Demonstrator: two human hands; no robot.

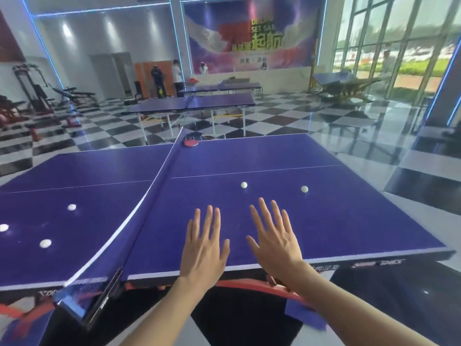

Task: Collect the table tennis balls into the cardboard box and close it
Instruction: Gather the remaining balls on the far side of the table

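Observation:
Several white table tennis balls lie on the purple table [324, 221]. Two sit right of the net: one ball [244, 185] beyond my right fingertips and another ball [304, 189] further right. Left of the net [139, 216] lie three more: a ball [72, 207], a ball [45, 243] and a ball [3, 227] at the frame's left edge. My left hand [203, 248] and my right hand [273, 240] hover flat over the near right half, fingers spread, holding nothing. No cardboard box is in view.
A red paddle [191, 142] rests at the net's far end. A second purple table [192, 103] stands beyond on the checkered floor. Gym machines [32, 96] line the left wall, and people [159, 79] stand at the back. Glass windows fill the right side.

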